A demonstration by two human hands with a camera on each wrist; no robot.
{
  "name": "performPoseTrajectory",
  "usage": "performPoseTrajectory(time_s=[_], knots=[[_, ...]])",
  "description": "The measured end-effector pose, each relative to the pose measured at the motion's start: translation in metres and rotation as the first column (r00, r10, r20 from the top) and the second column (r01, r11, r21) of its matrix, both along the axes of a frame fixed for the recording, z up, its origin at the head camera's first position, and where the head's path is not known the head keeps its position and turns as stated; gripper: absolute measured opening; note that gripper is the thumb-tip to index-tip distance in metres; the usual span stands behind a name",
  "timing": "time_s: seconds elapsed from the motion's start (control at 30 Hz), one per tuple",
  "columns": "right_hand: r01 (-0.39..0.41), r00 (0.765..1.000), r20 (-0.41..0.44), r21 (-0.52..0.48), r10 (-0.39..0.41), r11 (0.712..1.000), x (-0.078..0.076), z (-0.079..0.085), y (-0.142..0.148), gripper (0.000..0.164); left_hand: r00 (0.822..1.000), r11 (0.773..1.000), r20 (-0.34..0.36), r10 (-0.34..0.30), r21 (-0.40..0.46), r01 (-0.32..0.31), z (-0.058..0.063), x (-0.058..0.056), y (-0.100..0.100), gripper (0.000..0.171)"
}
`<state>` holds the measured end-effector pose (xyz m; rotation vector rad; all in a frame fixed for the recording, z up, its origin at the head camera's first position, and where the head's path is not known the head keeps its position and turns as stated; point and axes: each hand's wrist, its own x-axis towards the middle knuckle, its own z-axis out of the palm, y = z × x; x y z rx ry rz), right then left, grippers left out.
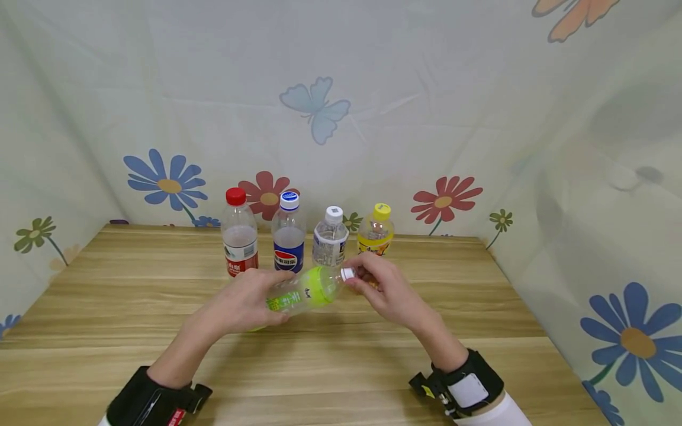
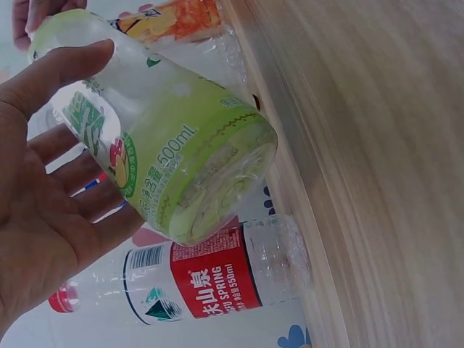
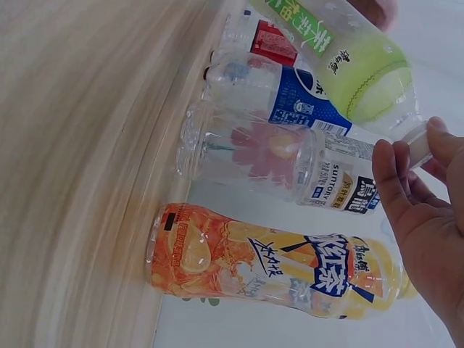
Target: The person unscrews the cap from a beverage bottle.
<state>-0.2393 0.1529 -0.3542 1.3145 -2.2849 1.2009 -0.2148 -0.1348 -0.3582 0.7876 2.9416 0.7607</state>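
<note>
A clear plastic bottle with a light green label (image 1: 317, 286) is tilted above the table, its capped end toward the right. My left hand (image 1: 246, 300) grips its body, thumb on one side and fingers on the other. My right hand (image 1: 388, 291) pinches the white cap (image 1: 347, 274) between thumb and fingers. In the left wrist view the green bottle's base (image 2: 225, 192) points away from the palm. The right wrist view shows the right fingers around the cap (image 3: 417, 145) at the bottle's neck.
Behind the hands stand a red-capped bottle (image 1: 240, 234), a blue-labelled bottle (image 1: 289, 234), a white-capped clear bottle (image 1: 330, 239) and a yellow-capped bottle (image 1: 376, 231) in a row. They are on a wooden table (image 1: 341, 378) before a flowered curtain (image 1: 373, 160).
</note>
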Motion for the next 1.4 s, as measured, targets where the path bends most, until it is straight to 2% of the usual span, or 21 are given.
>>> performPoseTrajectory(time_s=[0.2, 0.4, 0.5, 0.63, 0.93, 1.4], knots=[[-0.02, 0.999, -0.043, 0.003, 0.02, 1.0, 0.003, 0.004, -0.001, 0.027, 1.0, 1.0, 0.0, -0.001, 0.001, 0.001, 0.0, 0.0, 0.0, 0.066], [-0.045, 0.997, -0.057, 0.007, 0.045, 0.999, 0.019, 0.026, -0.007, 0.027, 1.0, 1.0, 0.014, 0.014, -0.004, -0.013, 0.001, 0.001, 0.0, 0.067], [-0.057, 0.996, -0.075, 0.006, 0.057, 0.998, 0.022, 0.03, -0.009, 0.028, 0.999, 1.0, 0.025, 0.02, -0.004, -0.02, 0.0, 0.0, 0.0, 0.067], [-0.072, 0.992, -0.104, -0.001, 0.071, 0.997, 0.017, 0.025, -0.008, 0.029, 0.999, 1.0, 0.03, 0.018, 0.0, -0.018, -0.001, 0.0, -0.001, 0.067], [-0.073, 0.987, -0.142, 0.009, 0.073, 0.997, -0.005, -0.001, 0.0, 0.034, 1.0, 1.0, 0.03, 0.004, 0.008, -0.004, 0.0, -0.001, -0.002, 0.065], [-0.08, 0.986, -0.148, 0.02, 0.082, 0.997, -0.004, 0.0, 0.0, 0.033, 0.997, 0.999, 0.073, 0.003, 0.034, -0.005, -0.001, -0.003, -0.005, 0.066]])
